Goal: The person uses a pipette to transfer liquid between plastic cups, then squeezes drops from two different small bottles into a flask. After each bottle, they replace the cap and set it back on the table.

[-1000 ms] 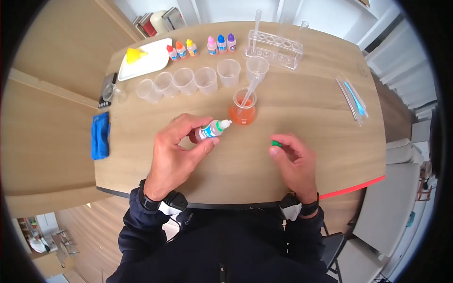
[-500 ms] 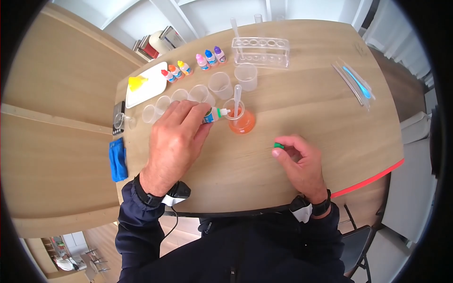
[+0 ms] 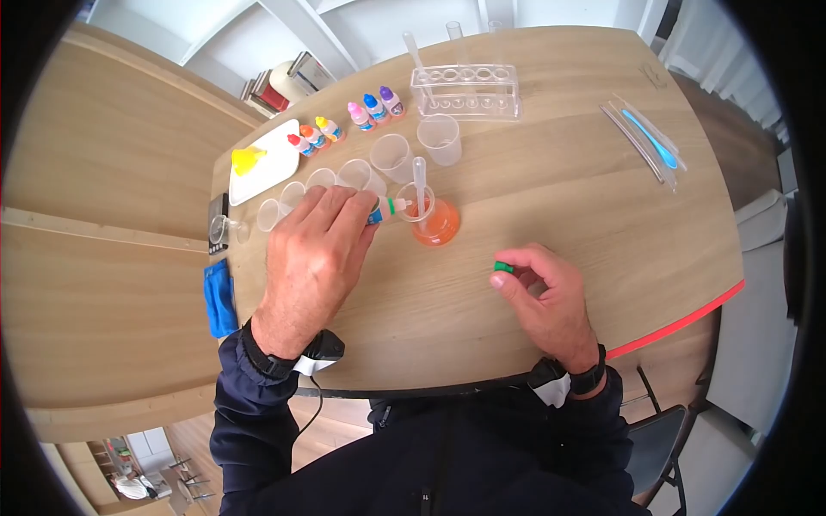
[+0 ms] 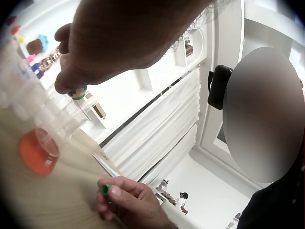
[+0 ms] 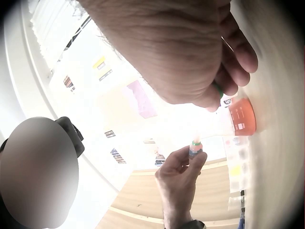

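Observation:
My left hand grips a small dropper bottle with a green collar and a blue label. The bottle lies tipped sideways, its white nozzle right at the mouth of a conical flask of orange liquid. A clear plastic pipette leans inside the flask's neck. To the right, above the table, my right hand pinches a small green cap between thumb and forefinger. In the right wrist view the left hand holds the bottle from the far side.
Behind the flask stand several clear cups, dropper bottles with coloured caps and a test tube rack. A white tray with a yellow funnel and a blue cloth lie left. Packaged sticks are at right.
My left hand has brought the bottle up and forward to the flask's mouth and tipped it over. The right hand still holds the green cap. The head view has shifted.

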`<state>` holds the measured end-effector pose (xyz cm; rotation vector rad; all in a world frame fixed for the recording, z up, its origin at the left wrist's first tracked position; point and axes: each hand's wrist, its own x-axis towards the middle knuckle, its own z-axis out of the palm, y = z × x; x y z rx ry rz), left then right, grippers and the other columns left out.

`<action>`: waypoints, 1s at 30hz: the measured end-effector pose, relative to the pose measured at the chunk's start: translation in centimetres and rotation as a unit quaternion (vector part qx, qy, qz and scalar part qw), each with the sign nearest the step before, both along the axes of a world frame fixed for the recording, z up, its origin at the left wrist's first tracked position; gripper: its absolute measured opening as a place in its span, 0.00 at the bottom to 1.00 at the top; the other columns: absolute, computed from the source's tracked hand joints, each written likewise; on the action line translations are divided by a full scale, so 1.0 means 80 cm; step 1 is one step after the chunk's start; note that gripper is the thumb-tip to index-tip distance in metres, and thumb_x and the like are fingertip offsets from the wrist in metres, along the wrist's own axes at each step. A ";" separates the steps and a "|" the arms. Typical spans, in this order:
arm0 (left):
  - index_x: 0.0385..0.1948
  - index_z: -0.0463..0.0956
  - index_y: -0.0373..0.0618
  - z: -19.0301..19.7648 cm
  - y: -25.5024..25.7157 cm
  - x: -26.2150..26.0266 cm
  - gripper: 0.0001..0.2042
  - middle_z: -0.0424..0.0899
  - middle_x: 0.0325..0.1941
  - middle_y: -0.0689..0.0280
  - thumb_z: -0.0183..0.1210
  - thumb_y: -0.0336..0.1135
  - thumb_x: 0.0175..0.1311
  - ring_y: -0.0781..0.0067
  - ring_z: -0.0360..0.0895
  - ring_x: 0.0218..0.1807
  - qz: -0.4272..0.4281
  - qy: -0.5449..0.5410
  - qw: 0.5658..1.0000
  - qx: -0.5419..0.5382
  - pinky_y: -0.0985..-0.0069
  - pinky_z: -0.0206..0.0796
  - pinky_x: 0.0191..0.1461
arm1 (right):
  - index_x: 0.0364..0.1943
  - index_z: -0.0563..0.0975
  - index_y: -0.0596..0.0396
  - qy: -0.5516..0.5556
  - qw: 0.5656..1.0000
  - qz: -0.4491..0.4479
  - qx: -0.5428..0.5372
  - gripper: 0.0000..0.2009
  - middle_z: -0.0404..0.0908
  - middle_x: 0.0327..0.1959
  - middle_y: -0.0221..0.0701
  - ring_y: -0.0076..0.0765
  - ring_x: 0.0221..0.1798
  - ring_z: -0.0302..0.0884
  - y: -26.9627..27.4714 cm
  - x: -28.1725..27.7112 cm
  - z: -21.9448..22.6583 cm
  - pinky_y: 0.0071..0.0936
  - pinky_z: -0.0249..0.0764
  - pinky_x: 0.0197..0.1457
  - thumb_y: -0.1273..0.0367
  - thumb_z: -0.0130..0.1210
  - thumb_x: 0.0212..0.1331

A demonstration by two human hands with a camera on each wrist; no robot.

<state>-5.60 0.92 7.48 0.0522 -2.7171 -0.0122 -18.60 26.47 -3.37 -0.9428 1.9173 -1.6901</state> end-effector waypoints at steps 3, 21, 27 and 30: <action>0.46 0.84 0.40 0.001 0.001 0.000 0.17 0.88 0.44 0.61 0.77 0.21 0.56 0.58 0.84 0.40 0.003 0.001 1.000 0.002 0.62 0.78 0.43 | 0.52 0.86 0.59 0.004 1.000 0.003 0.003 0.10 0.89 0.43 0.33 0.28 0.41 0.86 0.001 -0.001 0.001 0.26 0.79 0.42 0.73 0.70 0.70; 0.53 0.88 0.39 -0.058 0.043 0.050 0.16 0.88 0.41 0.67 0.76 0.22 0.63 0.80 0.77 0.35 0.136 0.051 0.863 0.484 0.78 0.74 0.41 | 0.51 0.86 0.60 -0.048 0.998 0.022 -0.018 0.10 0.89 0.44 0.31 0.26 0.43 0.87 0.002 0.005 0.013 0.24 0.81 0.45 0.76 0.70 0.68; 0.51 0.88 0.37 -0.070 0.082 0.071 0.15 0.87 0.40 0.68 0.76 0.21 0.63 0.81 0.77 0.36 0.099 0.025 0.817 0.568 0.78 0.74 0.41 | 0.52 0.86 0.60 -0.015 0.995 0.076 -0.070 0.12 0.89 0.46 0.33 0.28 0.45 0.85 -0.012 0.021 0.043 0.26 0.82 0.45 0.78 0.71 0.66; 0.50 0.87 0.38 -0.069 0.093 0.078 0.15 0.86 0.39 0.66 0.76 0.21 0.63 0.78 0.78 0.36 0.073 0.022 0.830 0.552 0.77 0.74 0.40 | 0.52 0.86 0.58 0.052 0.989 0.123 -0.065 0.13 0.88 0.47 0.34 0.31 0.45 0.85 -0.019 0.019 0.055 0.27 0.82 0.45 0.80 0.71 0.65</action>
